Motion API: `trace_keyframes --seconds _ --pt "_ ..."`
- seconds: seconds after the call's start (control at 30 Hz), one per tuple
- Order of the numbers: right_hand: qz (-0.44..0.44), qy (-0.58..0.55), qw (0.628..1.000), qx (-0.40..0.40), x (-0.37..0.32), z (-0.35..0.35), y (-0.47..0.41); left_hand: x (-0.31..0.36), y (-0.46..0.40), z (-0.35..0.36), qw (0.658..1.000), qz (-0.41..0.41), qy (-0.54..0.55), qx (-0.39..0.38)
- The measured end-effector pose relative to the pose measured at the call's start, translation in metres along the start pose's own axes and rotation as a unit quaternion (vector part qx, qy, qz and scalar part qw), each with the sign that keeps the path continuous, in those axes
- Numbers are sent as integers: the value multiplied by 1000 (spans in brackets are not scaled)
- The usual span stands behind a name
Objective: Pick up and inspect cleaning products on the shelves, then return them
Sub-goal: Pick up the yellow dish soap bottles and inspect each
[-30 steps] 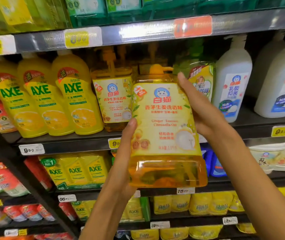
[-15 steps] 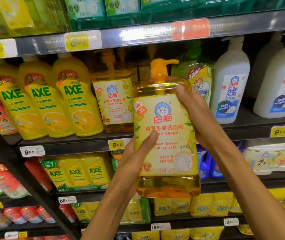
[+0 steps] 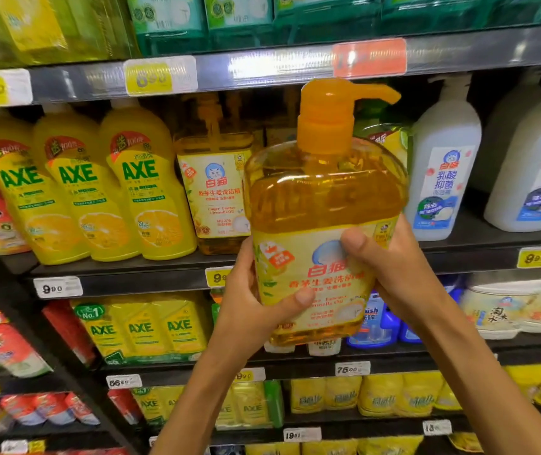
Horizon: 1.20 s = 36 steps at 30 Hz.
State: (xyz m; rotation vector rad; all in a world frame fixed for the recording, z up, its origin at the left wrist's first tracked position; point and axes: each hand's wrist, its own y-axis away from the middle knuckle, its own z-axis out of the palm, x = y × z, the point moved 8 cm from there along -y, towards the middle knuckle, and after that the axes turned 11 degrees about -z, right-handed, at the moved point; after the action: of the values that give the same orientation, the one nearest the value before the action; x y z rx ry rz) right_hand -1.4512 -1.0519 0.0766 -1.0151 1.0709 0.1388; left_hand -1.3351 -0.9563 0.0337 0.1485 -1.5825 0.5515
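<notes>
Head camera: I see both hands holding one amber pump bottle [image 3: 325, 205] in front of the shelves, its top tipped toward me. My left hand [image 3: 249, 310] wraps the bottle's lower left side, thumb pressed across the yellow label. My right hand [image 3: 390, 267] curls round the right side, thumb on the label's upper middle; the other fingers are behind the bottle, so I can't quite tell how they lie. The orange pump spout [image 3: 374, 90] points right. Behind, on the middle shelf [image 3: 124, 277], a matching bottle [image 3: 213, 192] stands near the front edge, beside three yellow AXE bottles [image 3: 78, 192]. White pump bottles [image 3: 443, 172] stand toward the shelf's right end.
</notes>
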Motion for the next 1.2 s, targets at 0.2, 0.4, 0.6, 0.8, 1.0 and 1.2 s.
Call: trace_keyframes --seconds 0.2,0.4,0.6,0.8,1.0,1.2 --pt "-53 57 995 -69 -11 2 6 -16 -7 -14 994 -7 -111 20" --pt "-44 39 998 -27 -8 -2 2 -12 -4 -8 998 15 -50 18" --pt "-12 -109 992 67 4 -7 5 -15 -1 12 999 -1 47 3" --pt "-6 -145 982 120 0 -13 0 -33 -4 12 996 -39 78 26" --pt "-49 -7 997 54 -10 -6 -1 -41 -15 12 976 -83 202 21" --pt "-74 94 993 8 -18 7 -2 -45 -17 32 928 -105 347 -84"
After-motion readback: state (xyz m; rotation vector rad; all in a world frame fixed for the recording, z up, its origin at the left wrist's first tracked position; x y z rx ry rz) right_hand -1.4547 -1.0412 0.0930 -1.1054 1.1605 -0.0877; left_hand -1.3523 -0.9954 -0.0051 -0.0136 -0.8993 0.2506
